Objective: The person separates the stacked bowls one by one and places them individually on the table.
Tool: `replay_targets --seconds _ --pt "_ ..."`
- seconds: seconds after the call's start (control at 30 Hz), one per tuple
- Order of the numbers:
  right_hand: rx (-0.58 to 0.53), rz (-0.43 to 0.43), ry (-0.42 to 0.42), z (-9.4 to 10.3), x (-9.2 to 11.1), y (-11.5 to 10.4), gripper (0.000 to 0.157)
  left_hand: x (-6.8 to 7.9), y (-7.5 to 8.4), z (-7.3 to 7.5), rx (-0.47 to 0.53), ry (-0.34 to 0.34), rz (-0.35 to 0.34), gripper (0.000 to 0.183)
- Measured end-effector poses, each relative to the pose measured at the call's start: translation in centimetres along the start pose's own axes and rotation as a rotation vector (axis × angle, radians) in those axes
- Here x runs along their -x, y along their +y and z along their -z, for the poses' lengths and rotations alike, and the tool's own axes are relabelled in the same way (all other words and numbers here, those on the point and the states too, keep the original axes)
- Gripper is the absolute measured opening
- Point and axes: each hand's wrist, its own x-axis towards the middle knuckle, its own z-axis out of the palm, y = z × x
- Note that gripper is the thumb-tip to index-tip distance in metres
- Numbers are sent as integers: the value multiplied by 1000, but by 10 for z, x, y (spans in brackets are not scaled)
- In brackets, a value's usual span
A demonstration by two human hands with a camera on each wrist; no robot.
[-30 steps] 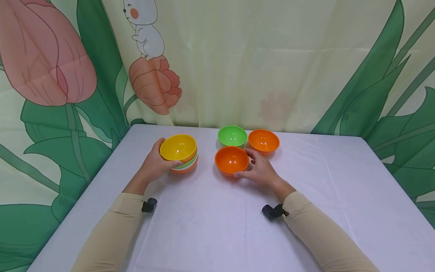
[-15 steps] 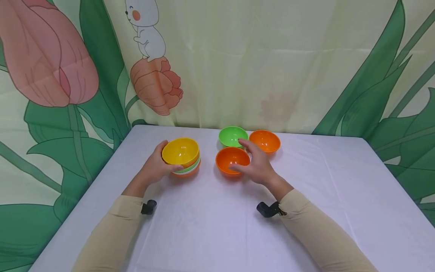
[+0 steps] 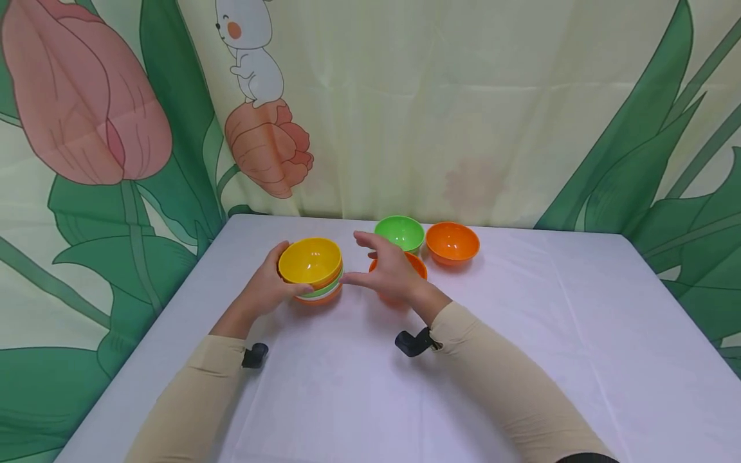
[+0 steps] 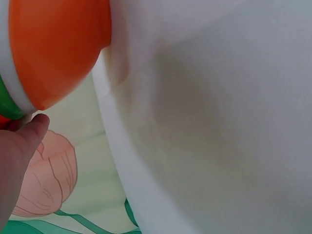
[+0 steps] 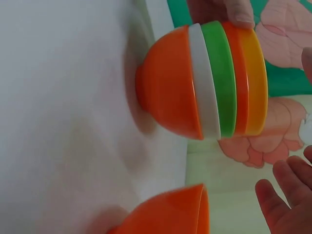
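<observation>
My left hand grips the left side of a stack of nested bowls, its thumb along the front. A yellow bowl tops the stack. Below it, the right wrist view shows orange, green, white and orange bowls, the lowest with its foot close over the cloth. My right hand holds nothing; its fingers are spread, thumb tip right by the stack's right side. Partly hidden behind that hand is a single orange bowl, also seen low in the right wrist view.
Behind stand a green bowl and another orange bowl, side by side near the table's back edge. A white cloth covers the table. A printed curtain hangs right behind it.
My right hand has let go of the front orange bowl and moved left across it to the stack. My left hand keeps its grip; the stack sits slightly lower in view.
</observation>
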Motion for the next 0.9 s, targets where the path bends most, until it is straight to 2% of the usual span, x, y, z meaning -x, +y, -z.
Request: replay_targets --seconds 0.17,0.33,0.6,0.9 --pt "11 -35 -64 -11 -15 -7 85 1 -2 -4 10 14 14 120" --pt "99 -80 -116 -20 -27 -13 87 1 -2 -7 10 15 56 125" --pt "133 -181 -207 -32 -40 -17 96 1 -2 -7 4 16 42 120" --pt "187 -177 -266 -38 -49 -20 107 0 -3 -5 -37 17 43 120"
